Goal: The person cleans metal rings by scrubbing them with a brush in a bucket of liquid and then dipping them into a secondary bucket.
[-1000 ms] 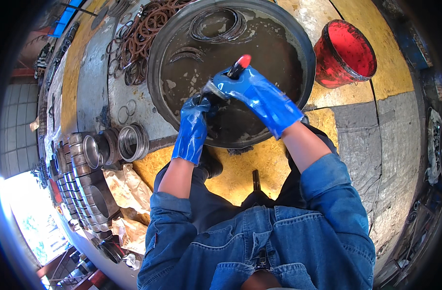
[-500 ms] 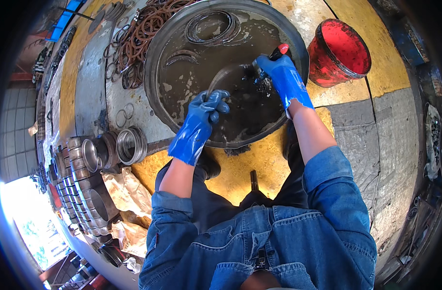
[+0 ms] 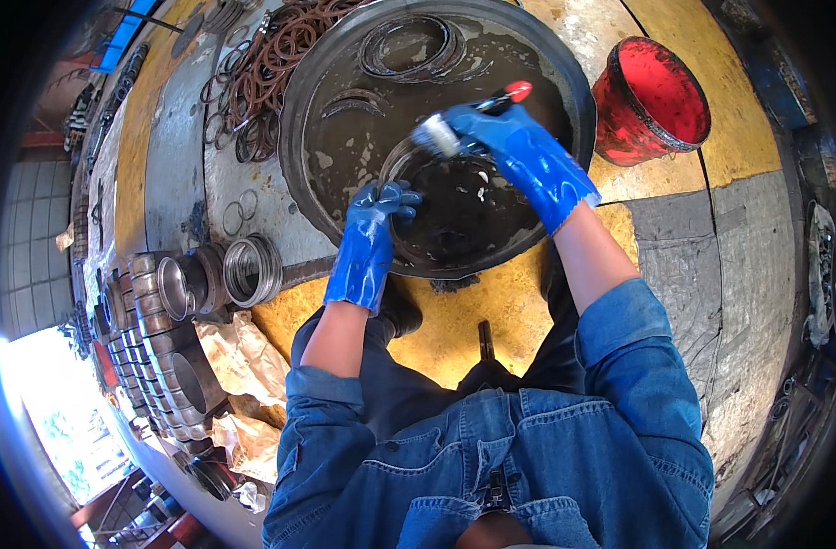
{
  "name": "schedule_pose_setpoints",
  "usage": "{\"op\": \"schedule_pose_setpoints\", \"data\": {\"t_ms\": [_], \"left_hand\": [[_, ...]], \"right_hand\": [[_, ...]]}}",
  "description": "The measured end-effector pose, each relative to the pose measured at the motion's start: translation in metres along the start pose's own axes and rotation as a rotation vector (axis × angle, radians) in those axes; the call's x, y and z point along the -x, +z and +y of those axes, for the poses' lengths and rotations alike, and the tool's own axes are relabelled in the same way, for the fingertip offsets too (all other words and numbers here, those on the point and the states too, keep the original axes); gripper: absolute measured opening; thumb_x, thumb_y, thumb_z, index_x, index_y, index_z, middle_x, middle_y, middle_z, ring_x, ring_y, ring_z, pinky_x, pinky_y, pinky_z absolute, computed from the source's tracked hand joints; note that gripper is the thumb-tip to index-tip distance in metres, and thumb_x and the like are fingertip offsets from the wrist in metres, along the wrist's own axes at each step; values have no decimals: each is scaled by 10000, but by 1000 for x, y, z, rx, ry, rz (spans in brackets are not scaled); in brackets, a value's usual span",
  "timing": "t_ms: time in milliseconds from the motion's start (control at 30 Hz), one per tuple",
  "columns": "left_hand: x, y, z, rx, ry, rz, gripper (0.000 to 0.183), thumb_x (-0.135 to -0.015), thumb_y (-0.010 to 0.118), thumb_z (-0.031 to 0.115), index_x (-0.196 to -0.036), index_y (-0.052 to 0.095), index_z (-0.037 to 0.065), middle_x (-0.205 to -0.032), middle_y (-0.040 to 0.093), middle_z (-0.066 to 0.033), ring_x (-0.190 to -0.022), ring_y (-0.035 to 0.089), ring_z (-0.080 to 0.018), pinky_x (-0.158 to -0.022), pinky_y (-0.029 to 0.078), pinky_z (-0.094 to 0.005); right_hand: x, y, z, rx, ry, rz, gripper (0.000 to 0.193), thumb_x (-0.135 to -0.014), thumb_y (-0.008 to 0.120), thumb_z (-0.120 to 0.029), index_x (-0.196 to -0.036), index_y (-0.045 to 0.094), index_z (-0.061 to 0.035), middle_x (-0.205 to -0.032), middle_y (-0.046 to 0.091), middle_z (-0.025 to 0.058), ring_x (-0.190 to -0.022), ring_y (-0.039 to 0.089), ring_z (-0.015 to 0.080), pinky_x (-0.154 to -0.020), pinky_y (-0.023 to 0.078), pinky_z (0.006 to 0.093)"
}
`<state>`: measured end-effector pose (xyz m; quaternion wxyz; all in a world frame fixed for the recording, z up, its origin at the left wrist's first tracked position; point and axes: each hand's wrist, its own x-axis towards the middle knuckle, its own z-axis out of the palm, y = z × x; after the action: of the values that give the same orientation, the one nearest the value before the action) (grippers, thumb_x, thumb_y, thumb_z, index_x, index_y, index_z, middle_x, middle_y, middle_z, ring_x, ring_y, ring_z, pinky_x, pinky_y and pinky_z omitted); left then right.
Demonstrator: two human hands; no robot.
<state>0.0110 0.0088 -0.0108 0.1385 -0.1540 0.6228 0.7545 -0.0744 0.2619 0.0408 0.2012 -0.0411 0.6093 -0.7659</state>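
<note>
In blue rubber gloves, both my hands are over a wide round basin (image 3: 291,165) of dark, murky liquid. My left hand (image 3: 374,221) is closed around a thin metal ring (image 3: 397,163), whose curved edge rises above the fingers. Wrapped around a brush with a black, red-tipped handle is my right hand (image 3: 514,146). The brush's pale bristles (image 3: 441,135) are blurred and lie close to the ring's upper edge; whether they touch it I cannot tell. Several larger rings (image 3: 409,50) lie partly in the liquid at the far side, and curved ring edges (image 3: 354,99) show nearer the left.
A red bucket (image 3: 654,101) stands right of the basin. Rusty rings (image 3: 285,55) are heaped at its far left. Shiny rings (image 3: 251,270) and stacked metal cylinders (image 3: 153,320) stand at the left, beside crumpled brown paper (image 3: 242,357).
My right hand has moved left with the brush, from the basin's right side to the ring. My left hand has shifted slightly left and nearer me, still gripping the ring.
</note>
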Motion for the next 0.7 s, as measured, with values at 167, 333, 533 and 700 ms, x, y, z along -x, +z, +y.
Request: {"op": "schedule_pose_setpoints", "data": {"t_ms": [167,333,533,700], "left_hand": [[3,3,-3,16,30,117,234,-949,654,136,-1128,662,-15,-986,744,-170,-796,693,-235,-738,552,-315],[-2,-3,-5,30,38,132,257,-896,654,61,-1144,675,-3,-1039,749,-155,-860,711,-238,-788,573,-347],[5,3,11,-51,-38,138,216,-904,661,76,-1105,675,0,-1018,749,-162,-770,687,-193,-744,562,-330],[-1,4,4,3,-19,110,209,-883,649,42,-1088,667,7,-1001,740,-159,-765,681,-192,-721,545,-310]], "right_hand": [[-8,46,4,280,-21,-89,269,-843,777,-283,-966,769,-43,-877,746,56,-779,666,111,-753,551,284],[-42,-8,33,653,283,340,273,-817,744,-285,-935,739,-39,-864,749,96,-780,697,138,-753,553,311],[-15,23,0,83,105,61,267,-872,759,-256,-1014,770,-30,-810,738,62,-764,679,135,-734,557,307],[-16,27,15,297,3,35,268,-844,756,-310,-913,767,-51,-804,737,69,-731,677,137,-702,545,300]]}}
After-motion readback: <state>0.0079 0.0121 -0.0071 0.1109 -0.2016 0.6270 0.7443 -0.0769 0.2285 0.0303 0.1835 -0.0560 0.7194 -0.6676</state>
